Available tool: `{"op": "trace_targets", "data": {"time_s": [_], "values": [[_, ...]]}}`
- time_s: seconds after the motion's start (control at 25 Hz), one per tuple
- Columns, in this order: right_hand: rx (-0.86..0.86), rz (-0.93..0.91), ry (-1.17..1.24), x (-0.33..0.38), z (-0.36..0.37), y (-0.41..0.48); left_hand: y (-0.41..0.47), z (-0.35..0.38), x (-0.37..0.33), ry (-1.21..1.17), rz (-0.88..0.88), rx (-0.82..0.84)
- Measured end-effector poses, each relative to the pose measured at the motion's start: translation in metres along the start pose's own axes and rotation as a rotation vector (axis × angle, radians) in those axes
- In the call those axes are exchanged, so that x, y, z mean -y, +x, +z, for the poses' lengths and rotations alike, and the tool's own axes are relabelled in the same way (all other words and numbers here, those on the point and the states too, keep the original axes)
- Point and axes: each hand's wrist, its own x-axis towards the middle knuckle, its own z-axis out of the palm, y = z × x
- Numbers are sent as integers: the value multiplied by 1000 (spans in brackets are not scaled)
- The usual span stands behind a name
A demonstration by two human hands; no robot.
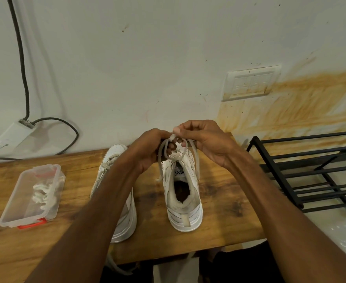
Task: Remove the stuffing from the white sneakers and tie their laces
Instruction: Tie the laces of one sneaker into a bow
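- Tying the laces (169, 149) on the right sneaker (183, 193): both hands, left hand (149, 148) and right hand (203, 139), pinch loops above its tongue.
- Stuffing (42, 193) sits in a tub (11, 211) left of that sneaker.
- Next, probably: cross loops, pull snug.

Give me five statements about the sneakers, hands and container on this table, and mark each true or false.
1. Both hands, left hand and right hand, hold the laces of the right-side sneaker. True.
2. The right-side sneaker still has stuffing in its opening. False: the opening looks dark and empty.
3. The clear container sits left of the sneakers and holds crumpled white material. True.
4. The left-side sneaker stands on the black rack. False: it stands on the wooden table; the rack is to the right.
5. The container has a blue latch. False: its latch is red.
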Motion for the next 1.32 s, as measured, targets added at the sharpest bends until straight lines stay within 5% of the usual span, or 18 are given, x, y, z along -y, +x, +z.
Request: {"op": "trace_targets", "data": {"time_s": [0.24,0.4,0.52,0.6,0.88,1.04,1.12,1.32], "values": [[-164,-244,-296,-10,14,-5,0,-5,-1,-37,-83,13],[-205,-249,-246,-10,19,-6,3,-17,0,-83,-63,-25],[-189,-241,-93,-5,20,-15,10,-12,13,117,21,-211],[-225,-198,100,-4,16,-21,20,-10,29,255,108,-394],[-434,233,450,-4,4,-31,28,-17,55,859,74,-563],[-372,367,426,-3,-4,-33,34,-17,61,391,46,-480],[-304,425,388,-1,-5,-35,39,-23,58,350,1,-489],[-257,462,223,-1,-10,-34,29,-9,64,961,155,-596]]}}
